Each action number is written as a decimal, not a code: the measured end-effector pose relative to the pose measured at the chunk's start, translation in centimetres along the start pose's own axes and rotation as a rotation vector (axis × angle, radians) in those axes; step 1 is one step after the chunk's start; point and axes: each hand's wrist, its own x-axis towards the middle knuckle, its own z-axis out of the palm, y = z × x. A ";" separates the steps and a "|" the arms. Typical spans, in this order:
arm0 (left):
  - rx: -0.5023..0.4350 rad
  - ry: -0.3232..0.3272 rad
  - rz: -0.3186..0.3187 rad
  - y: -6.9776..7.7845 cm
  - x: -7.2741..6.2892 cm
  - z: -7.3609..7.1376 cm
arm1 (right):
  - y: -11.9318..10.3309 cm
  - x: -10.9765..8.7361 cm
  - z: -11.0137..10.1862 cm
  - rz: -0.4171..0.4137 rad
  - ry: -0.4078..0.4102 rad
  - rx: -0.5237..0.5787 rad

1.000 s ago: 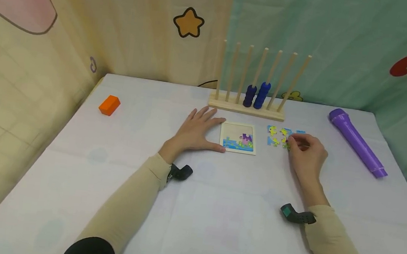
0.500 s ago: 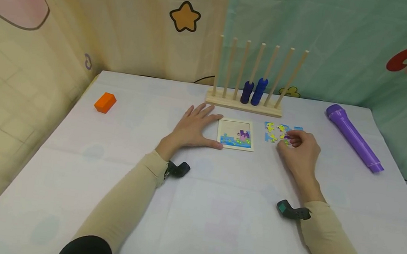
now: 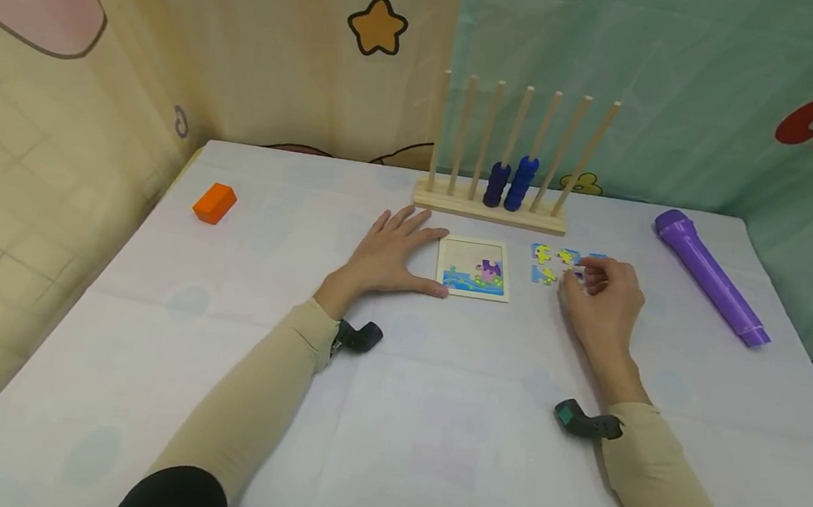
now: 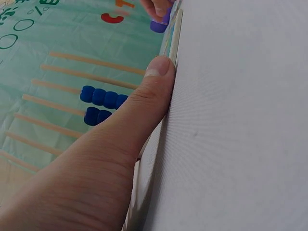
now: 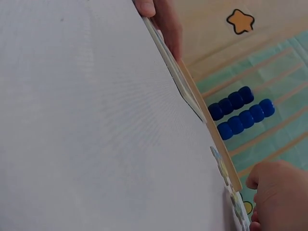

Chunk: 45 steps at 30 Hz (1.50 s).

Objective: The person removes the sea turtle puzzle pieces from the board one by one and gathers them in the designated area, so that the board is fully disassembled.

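Observation:
My left hand [image 3: 392,260] lies with fingers spread at the left edge of the puzzle tray [image 3: 479,243], its thumb and index finger touching the frame. In the tray, pieces with blue water and a pink and purple figure fill the bottom and part of the right side. Over the loose puzzle pieces [image 3: 544,275] my right hand [image 3: 606,303] hovers low, fingers curled. Its thumb and index fingertips stand apart around a purple-marked piece; whether they grip it is unclear. The right wrist view shows that right hand [image 5: 281,195] just above the row of pieces.
Behind the tray stands a wooden peg rack [image 3: 490,209] with dark blue beads on two pegs. A purple tube-shaped thing [image 3: 712,278] lies at the right, an orange block [image 3: 215,203] at the far left. Printed curtains [image 3: 287,47] hang behind the white table [image 3: 386,435].
My right hand has shifted slightly left over the loose pieces, and its thumb and index finger have parted. The left hand stays at the tray. The head view has moved slightly.

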 end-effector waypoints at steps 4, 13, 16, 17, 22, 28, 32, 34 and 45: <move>0.000 0.000 -0.002 0.0 0.1 0.1 | -0.4 0.1 0.3 -0.020 -0.020 0.031; -0.004 -0.003 -0.004 0.0 0.1 0.0 | -2.6 -0.3 2.0 -0.095 -0.117 0.095; 0.000 -0.001 -0.005 0.0 0.0 0.0 | -3.3 -0.4 2.8 -0.116 -0.150 0.107; 0.000 0.000 -0.006 -0.1 0.0 0.0 | -3.6 -0.4 3.1 -0.119 -0.159 0.113; 0.005 0.003 -0.010 -0.2 0.0 0.0 | -5.2 -0.5 4.8 -0.138 -0.213 0.149; 0.002 0.008 -0.005 -0.1 0.0 0.1 | -6.5 -0.7 6.0 -0.128 -0.271 0.144; 0.009 0.001 -0.005 -0.1 0.0 0.0 | -6.7 -1.0 6.3 -0.124 -0.280 0.129; 0.017 -0.001 -0.009 -0.1 0.0 0.0 | -6.6 -1.1 6.4 -0.130 -0.288 0.110; 0.002 0.010 -0.002 -0.2 0.1 0.2 | -6.5 -1.2 6.5 -0.146 -0.306 0.069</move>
